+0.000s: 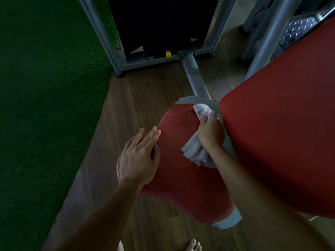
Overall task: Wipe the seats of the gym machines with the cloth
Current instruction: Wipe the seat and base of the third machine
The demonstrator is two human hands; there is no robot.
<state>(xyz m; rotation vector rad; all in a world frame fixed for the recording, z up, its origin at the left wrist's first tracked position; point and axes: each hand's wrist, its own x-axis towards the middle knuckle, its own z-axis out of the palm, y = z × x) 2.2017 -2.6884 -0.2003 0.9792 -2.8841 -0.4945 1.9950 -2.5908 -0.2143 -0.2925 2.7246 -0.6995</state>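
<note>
A red padded seat (181,178) of a gym machine fills the middle of the view, with a dark scratch near its far end. My right hand (210,131) grips a crumpled grey cloth (196,151) and presses it on the seat's far right part; cloth sticks out beyond the fingers and trails back under the wrist. My left hand (139,156) lies flat with straight fingers on the seat's left edge. A large red back pad (282,133) rises at the right, right beside the cloth hand.
Grey metal frame tubes (195,77) and a dark weight stack (159,24) with a yellow pin (168,54) stand ahead. Green turf (45,87) covers the left; wooden floor (126,105) lies around the seat. A bare foot (194,245) shows at the bottom edge.
</note>
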